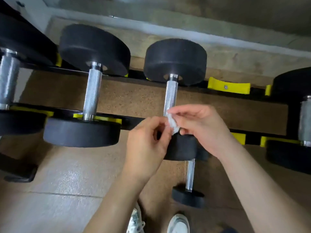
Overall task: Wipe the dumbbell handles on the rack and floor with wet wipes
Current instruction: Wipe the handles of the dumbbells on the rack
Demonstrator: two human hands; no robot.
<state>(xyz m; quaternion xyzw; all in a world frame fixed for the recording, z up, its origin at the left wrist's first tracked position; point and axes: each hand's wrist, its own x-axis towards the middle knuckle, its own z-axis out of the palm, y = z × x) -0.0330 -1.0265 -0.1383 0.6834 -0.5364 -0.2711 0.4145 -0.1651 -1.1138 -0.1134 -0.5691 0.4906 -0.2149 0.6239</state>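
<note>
Head: wet wipe [172, 123] pinched between left grip [146, 144] and right grip [201, 128].

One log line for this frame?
left hand, right hand: pinch wipe | wipe crumpled, at rack handle near end | contact unclear

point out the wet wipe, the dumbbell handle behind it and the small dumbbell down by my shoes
wet wipe [172, 123], head view, crumpled middle
dumbbell handle [171, 96], head view, knurled shaft
small dumbbell [190, 177], head view, its thin handle
</note>
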